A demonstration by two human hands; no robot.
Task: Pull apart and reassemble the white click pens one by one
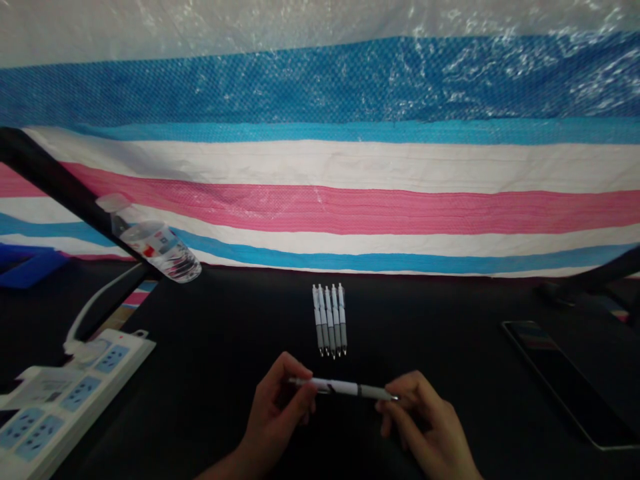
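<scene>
A white pen with a grey grip [345, 387] lies nearly level between my two hands, above the black table. My left hand [280, 407] pinches its clicker end between thumb and fingertips. At the tip end, the thumb and fingers of my right hand [423, 413] close around the grey grip near the metal point. Just beyond my hands, several matching pens [330, 320] lie side by side in a row on the table, their tips toward me and their clicker ends away.
A white power strip [100, 380] with a plugged-in cable is at the left. Behind it stands a tilted clear water bottle [163, 250] beside a black bar [65, 183]. A dark phone [565, 380] lies on the right. A striped plastic sheet [320, 207] hangs at the back.
</scene>
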